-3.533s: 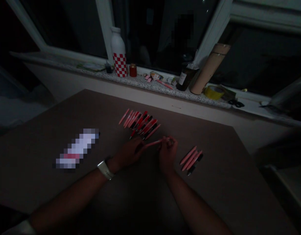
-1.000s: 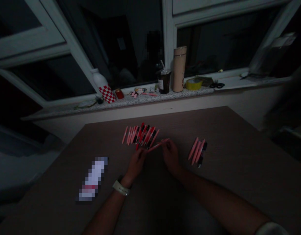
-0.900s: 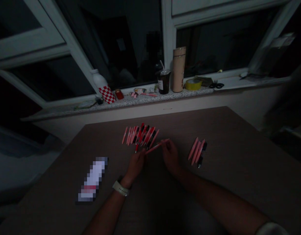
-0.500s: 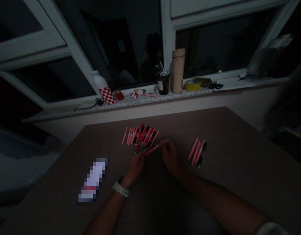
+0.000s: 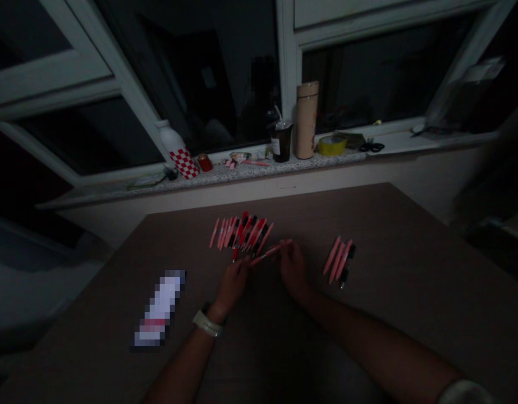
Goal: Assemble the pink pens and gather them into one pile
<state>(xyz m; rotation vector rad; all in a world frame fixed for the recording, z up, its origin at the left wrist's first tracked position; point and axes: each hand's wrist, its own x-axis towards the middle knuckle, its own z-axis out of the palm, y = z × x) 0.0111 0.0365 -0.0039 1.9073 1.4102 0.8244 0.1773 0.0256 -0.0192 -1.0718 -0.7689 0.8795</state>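
Left hand (image 5: 232, 289) and right hand (image 5: 293, 271) are shown with the fingers curled, a pink pen (image 5: 267, 254) being held between them, its lower end at the left hand and its upper end at the right; the finger positions are dimly seen. The pen is held just above a brown table (image 5: 389, 280), beside a fanned row of pink and red pens (image 5: 242, 233). A smaller group of pink pens (image 5: 337, 261) lies to the right of the right hand. A white watch (image 5: 207, 324) is worn on the left wrist. A pixelated object (image 5: 160, 308) lies left of the left hand. A granite windowsill (image 5: 191, 178) is seen beyond the table, bearing a red-checked white bottle (image 5: 177, 151), a tan tube (image 5: 306, 120) and a yellow tape roll (image 5: 331, 146).
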